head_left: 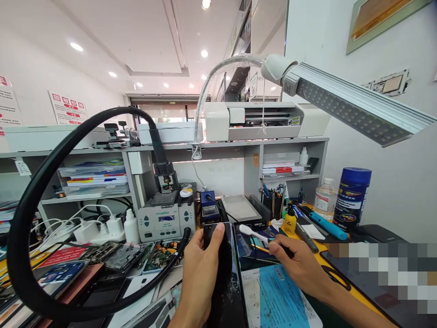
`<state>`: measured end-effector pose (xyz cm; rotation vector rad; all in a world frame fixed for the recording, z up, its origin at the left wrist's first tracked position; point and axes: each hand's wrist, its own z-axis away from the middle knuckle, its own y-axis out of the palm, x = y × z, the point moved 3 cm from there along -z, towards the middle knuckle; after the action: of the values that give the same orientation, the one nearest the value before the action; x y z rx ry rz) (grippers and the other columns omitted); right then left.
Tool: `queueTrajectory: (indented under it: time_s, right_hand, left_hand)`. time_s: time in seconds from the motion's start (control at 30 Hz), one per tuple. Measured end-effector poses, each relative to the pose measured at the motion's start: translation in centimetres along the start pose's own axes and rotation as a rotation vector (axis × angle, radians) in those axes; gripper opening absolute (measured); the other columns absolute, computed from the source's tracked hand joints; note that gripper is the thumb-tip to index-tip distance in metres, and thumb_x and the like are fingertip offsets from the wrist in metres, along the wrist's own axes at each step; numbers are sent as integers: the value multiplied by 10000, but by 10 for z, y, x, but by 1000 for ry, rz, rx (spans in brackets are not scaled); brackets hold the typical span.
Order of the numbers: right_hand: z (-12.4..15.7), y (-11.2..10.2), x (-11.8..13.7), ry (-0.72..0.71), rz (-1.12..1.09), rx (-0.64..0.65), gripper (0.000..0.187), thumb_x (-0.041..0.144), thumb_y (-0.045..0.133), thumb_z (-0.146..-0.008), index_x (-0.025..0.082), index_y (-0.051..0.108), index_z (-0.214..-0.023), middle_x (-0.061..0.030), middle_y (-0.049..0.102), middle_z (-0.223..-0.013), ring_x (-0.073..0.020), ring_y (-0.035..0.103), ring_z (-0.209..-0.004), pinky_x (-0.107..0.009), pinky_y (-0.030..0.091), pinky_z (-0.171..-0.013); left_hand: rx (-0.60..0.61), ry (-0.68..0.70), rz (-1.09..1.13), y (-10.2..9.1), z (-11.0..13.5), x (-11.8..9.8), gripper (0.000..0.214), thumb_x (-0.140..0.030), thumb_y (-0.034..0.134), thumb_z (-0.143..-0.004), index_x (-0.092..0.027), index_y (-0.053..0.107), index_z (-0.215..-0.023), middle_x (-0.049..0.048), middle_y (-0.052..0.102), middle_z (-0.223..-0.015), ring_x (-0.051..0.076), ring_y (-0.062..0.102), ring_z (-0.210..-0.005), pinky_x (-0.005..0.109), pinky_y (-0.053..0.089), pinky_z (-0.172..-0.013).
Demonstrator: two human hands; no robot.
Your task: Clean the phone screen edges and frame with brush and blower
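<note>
A black smartphone (227, 278) stands nearly upright in my left hand (201, 269), thumb on its top left edge and fingers behind it. Whitish smears or cracks mark the lower part of its glossy face. My right hand (298, 262) is closed round a swab-like stick (256, 233) with a rounded white head and a dark handle end. That white head points left towards the phone's upper right edge, apart from it as far as I can see. Below both hands lies a blue and white mat (280, 294).
A thick black hose (20, 218) loops across the left side from the hot air station (167, 218). Opened phones and circuit boards (164, 255) crowd the left bench. Right of me are a yellow bottle (290, 220), a blue can (351, 198) and black scissors (336, 278). An LED lamp (351, 105) hangs overhead.
</note>
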<state>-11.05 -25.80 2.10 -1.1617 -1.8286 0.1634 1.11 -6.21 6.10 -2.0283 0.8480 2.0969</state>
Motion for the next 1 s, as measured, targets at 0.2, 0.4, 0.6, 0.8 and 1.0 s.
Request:
queueTrajectory:
  time_s: [0.2,0.4,0.6,0.8,1.0]
  right_hand:
    - [0,-1,5,141,-172,-18,568,647,443,-1011,199,611,-706,33,397,-625,-156,379,-592,-296,290,-551]
    - [-1,8,17,289,-412,85,581,748,494,-930,198,583,-765,83,270,-575,-111,232,-499,-264,216,-459]
    - [10,23,46,343,-569,292,584,733,749,-738,164,660,-836,82,324,-590,-90,251,-526,-249,214,-481]
    - [19,28,50,402,-552,327,486,620,821,-731,156,680,-766,84,313,-563,-93,253,-554,-267,188,-518]
    - [16,27,46,553,-701,324,462,537,930,-602,166,669,-694,99,324,-512,-67,241,-482,-249,161,-457]
  left_hand:
    - [11,48,-17,1,0,1,491,-584,814,-768,-187,731,-1045,74,779,-1080,294,686,-1075,384,487,-970]
    - [-14,39,28,2,0,2,463,-534,861,-739,-206,727,-1037,58,776,-1099,283,673,-1115,351,506,-959]
    - [-64,-30,104,3,0,9,442,-531,796,-825,-178,727,-1081,102,774,-1072,283,708,-1050,410,519,-978]
    - [-71,-52,144,6,4,19,465,-548,809,-812,-182,727,-1085,94,780,-1035,283,726,-1008,434,533,-988]
    - [10,-89,218,13,2,22,421,-450,805,-856,-228,693,-1196,84,767,-1184,263,700,-1159,380,501,-1062]
